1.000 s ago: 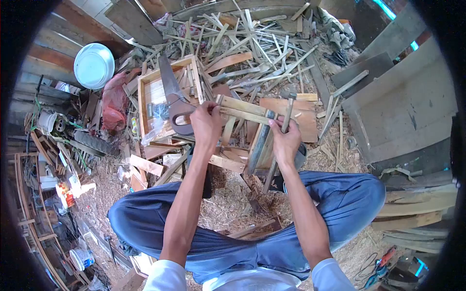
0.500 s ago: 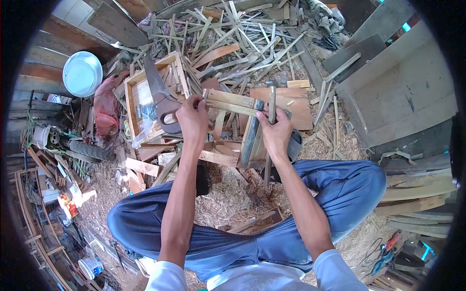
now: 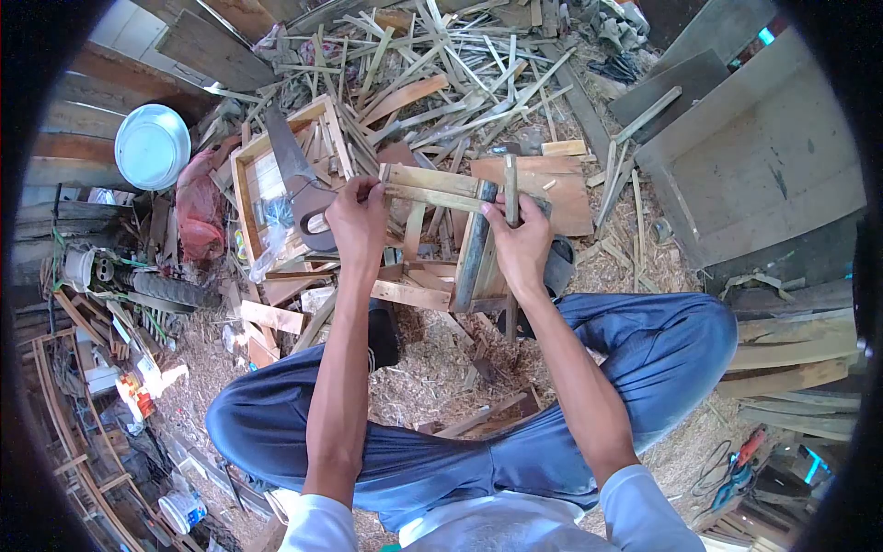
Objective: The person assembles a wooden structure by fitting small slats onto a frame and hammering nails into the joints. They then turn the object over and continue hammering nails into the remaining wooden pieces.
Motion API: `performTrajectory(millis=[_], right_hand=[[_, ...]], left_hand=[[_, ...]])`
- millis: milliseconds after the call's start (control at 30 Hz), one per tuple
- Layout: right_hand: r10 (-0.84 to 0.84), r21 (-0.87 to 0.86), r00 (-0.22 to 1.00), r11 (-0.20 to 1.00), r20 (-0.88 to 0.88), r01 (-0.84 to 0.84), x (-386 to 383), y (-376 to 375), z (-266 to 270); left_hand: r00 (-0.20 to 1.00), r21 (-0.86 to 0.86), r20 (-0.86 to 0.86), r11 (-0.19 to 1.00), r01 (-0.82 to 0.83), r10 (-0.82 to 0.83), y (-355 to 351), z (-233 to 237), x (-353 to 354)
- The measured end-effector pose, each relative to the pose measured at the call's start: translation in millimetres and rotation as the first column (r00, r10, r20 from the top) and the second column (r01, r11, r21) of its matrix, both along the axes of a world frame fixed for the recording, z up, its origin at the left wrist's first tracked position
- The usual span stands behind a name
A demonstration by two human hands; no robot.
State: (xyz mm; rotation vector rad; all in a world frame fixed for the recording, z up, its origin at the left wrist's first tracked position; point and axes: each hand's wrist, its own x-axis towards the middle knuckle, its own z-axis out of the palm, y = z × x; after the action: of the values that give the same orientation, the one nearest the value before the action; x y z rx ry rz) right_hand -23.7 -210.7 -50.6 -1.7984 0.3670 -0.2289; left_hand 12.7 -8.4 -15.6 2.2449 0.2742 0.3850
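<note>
My left hand (image 3: 357, 221) pinches the left end of a thin wooden strip (image 3: 428, 197). The strip runs across to a dark-edged upright piece of wood (image 3: 474, 253), just in front of a second pale board (image 3: 428, 178). At the strip's right end is my right hand (image 3: 521, 244), its thumb pressed near the dark edge and its fingers curled around a narrow wooden stick (image 3: 511, 179). That stick passes behind the palm and shows again below it. Left of my left hand, a handsaw (image 3: 292, 156) leans over a wooden box (image 3: 241, 189).
A heap of wood offcuts (image 3: 478, 83) lies ahead. A brown board (image 3: 561, 189) is on the shavings at right, near a large leaning panel (image 3: 754, 156). A pale basin (image 3: 153, 147) stands at left. A red-and-blue power tool (image 3: 736, 474) lies at lower right.
Both hands stay at the strip with little movement. The fingers of my right hand have shifted slightly around the stick. The whole view has moved a little.
</note>
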Motion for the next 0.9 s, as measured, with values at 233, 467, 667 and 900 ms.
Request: performTrajectory(millis=[233,467,667,900], right_hand=[[0.002,-0.008,0.998,1.000,-0.059,-0.003,-1,-3,4],[-0.020,-0.021,0.999,1.000,-0.041,0.019,-5,-4,-1],[-0.033,-0.021,0.997,0.999,0.067,0.034,-4,-3,-13],[-0.032,-0.009,0.999,0.999,-0.027,0.031,-5,-3,-8]], left_hand=[[0.999,0.027,0.043,0.999,0.028,-0.029,1,-2,-1],[0.997,-0.001,0.070,1.000,0.020,-0.020,1,-2,-1],[0.980,-0.003,0.193,0.999,-0.054,0.054,2,7,-3],[0.968,-0.393,0.250,0.911,0.123,-0.023,-25,1,-14]])
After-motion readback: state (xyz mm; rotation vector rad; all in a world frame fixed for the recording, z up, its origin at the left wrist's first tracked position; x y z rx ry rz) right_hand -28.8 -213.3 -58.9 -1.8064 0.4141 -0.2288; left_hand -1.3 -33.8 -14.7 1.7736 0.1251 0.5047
